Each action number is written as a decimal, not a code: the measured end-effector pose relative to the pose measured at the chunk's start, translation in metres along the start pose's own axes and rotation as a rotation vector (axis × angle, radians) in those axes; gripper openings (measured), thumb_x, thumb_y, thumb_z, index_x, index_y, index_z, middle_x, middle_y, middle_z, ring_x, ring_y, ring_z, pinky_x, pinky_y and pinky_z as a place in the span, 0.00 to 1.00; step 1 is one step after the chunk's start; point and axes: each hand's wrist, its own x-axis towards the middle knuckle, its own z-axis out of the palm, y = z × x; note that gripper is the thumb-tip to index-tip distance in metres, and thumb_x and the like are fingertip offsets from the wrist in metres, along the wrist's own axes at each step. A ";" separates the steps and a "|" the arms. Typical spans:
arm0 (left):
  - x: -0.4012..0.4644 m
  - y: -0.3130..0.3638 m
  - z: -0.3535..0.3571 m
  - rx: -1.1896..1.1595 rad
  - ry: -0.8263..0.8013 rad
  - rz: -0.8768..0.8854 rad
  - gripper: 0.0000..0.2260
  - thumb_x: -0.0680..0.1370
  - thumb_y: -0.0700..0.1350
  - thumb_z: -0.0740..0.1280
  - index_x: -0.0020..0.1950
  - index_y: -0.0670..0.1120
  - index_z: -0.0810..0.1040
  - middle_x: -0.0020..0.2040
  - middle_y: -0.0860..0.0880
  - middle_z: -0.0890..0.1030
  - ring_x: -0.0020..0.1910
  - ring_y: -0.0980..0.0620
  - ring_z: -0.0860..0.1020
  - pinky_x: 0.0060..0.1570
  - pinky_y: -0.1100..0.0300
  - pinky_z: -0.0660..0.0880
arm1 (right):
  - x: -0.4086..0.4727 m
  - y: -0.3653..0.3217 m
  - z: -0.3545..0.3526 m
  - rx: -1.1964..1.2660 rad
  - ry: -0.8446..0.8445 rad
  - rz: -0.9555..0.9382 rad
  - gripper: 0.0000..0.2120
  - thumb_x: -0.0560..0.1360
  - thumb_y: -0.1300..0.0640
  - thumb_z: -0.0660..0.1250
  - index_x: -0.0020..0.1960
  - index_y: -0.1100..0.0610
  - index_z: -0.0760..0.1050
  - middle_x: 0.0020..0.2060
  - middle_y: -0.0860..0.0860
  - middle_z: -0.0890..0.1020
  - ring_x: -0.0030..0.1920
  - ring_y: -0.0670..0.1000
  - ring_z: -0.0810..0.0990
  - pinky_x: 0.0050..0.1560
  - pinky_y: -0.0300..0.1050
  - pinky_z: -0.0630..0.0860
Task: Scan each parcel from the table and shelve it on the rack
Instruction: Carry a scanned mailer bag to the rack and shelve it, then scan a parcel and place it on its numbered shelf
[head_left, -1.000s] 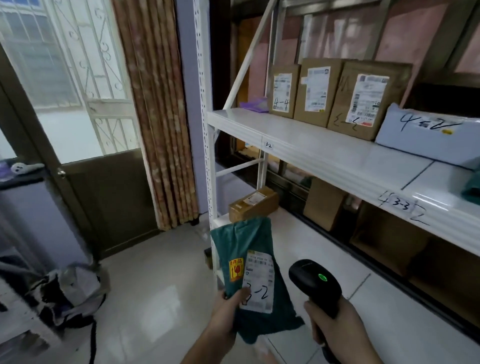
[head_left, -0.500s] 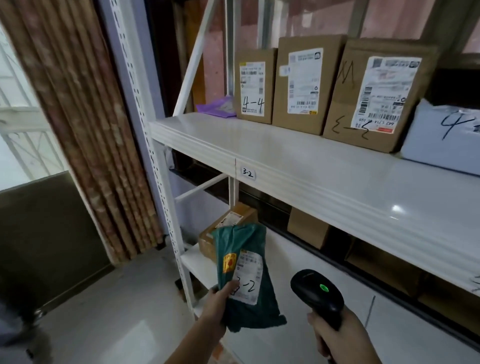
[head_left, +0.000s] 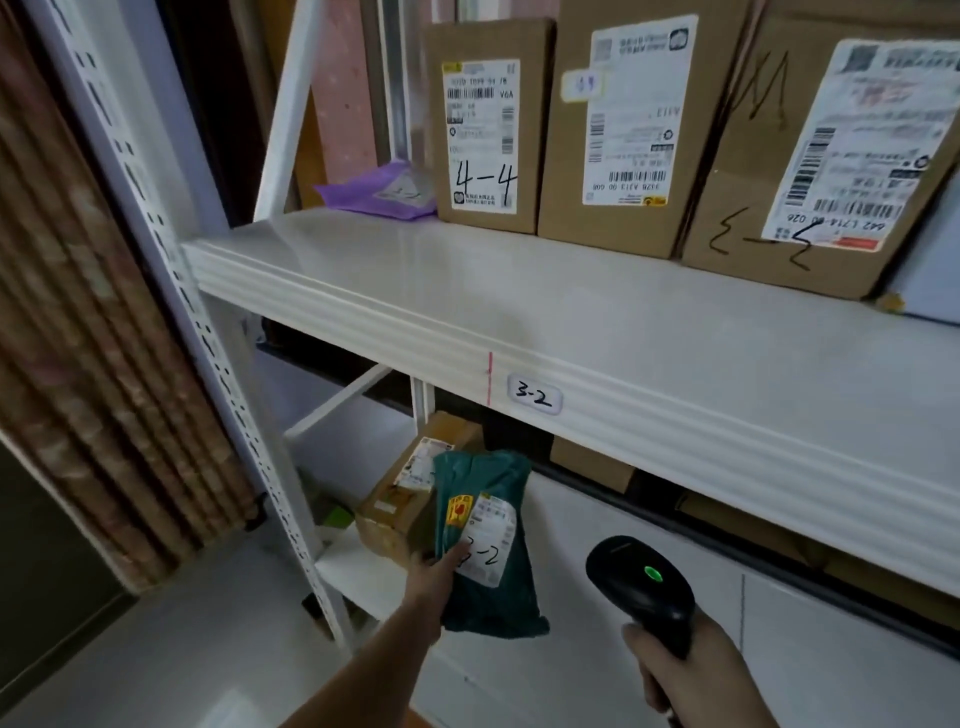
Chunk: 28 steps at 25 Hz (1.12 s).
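Left: curtain (head_left: 104, 364), then the white rack (head_left: 171, 270) upright. Purple mailer (head_left: 379, 192) lies flat on the upper shelf (head_left: 519, 291), beside three upright cardboard boxes (head_left: 488, 124); the first is marked "4-4". Shelf edge tag (head_left: 535, 401) reads "3-2". Left hand (head_left: 434, 577) grips a green parcel (head_left: 488, 540), thumb on its label, held below that shelf in front of a brown box (head_left: 400, 509) on the lower shelf. Right hand (head_left: 685, 670) is wrapped round a black scanner (head_left: 639, 587), green light lit.
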 end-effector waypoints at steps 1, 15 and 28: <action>0.026 -0.007 -0.001 0.056 -0.023 0.026 0.38 0.65 0.57 0.83 0.70 0.46 0.74 0.60 0.43 0.85 0.57 0.40 0.84 0.59 0.39 0.82 | 0.002 -0.003 0.006 -0.002 0.018 0.004 0.02 0.75 0.57 0.71 0.46 0.54 0.79 0.23 0.56 0.80 0.26 0.50 0.80 0.35 0.40 0.76; 0.058 0.044 0.036 0.850 -0.078 0.213 0.14 0.84 0.45 0.62 0.70 0.45 0.73 0.61 0.44 0.80 0.58 0.42 0.79 0.55 0.53 0.76 | -0.012 -0.023 0.056 0.129 0.202 0.076 0.04 0.76 0.62 0.69 0.48 0.56 0.75 0.24 0.55 0.78 0.18 0.46 0.72 0.22 0.34 0.69; -0.069 0.090 0.128 1.226 -0.706 0.775 0.21 0.81 0.51 0.70 0.74 0.51 0.74 0.74 0.49 0.73 0.71 0.48 0.72 0.68 0.59 0.71 | -0.114 -0.022 -0.008 0.201 0.485 0.094 0.05 0.77 0.61 0.67 0.44 0.59 0.73 0.27 0.56 0.76 0.20 0.47 0.72 0.24 0.42 0.69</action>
